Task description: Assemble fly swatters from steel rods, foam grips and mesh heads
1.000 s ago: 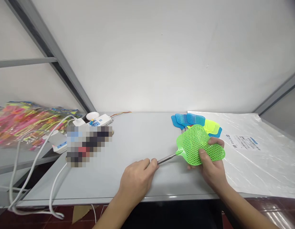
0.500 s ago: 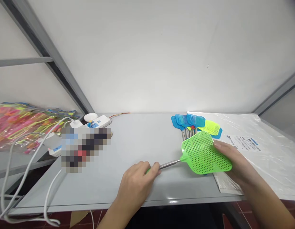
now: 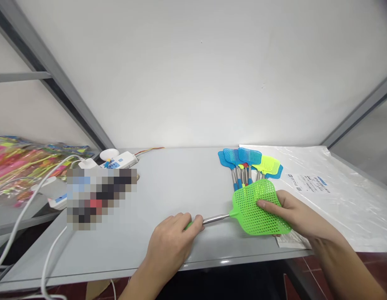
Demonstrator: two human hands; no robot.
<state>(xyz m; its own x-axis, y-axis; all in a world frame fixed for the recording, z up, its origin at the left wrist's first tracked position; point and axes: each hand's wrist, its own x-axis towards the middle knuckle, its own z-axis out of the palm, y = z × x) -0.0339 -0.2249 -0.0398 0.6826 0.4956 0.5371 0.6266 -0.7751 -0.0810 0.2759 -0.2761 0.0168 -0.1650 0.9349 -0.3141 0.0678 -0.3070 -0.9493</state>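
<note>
The left hand (image 3: pixel 170 246) is closed around the green handle end (image 3: pixel 189 225) of a fly swatter (image 3: pixel 240 208). Its steel shaft (image 3: pixel 215 218) runs almost level to the right, into the green plastic mesh head (image 3: pixel 248 214). The right hand (image 3: pixel 293 212) clasps that head from the right, its fingers (image 3: pixel 265 204) lying across the mesh. The head is nearer the right hand, just below a fanned bunch of blue and yellow swatters (image 3: pixel 243 160) on the grey table (image 3: pixel 168 187).

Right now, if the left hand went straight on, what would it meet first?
Probably the green fly swatter's mesh head, since the left hand grips its steel handle and points along it.
</note>
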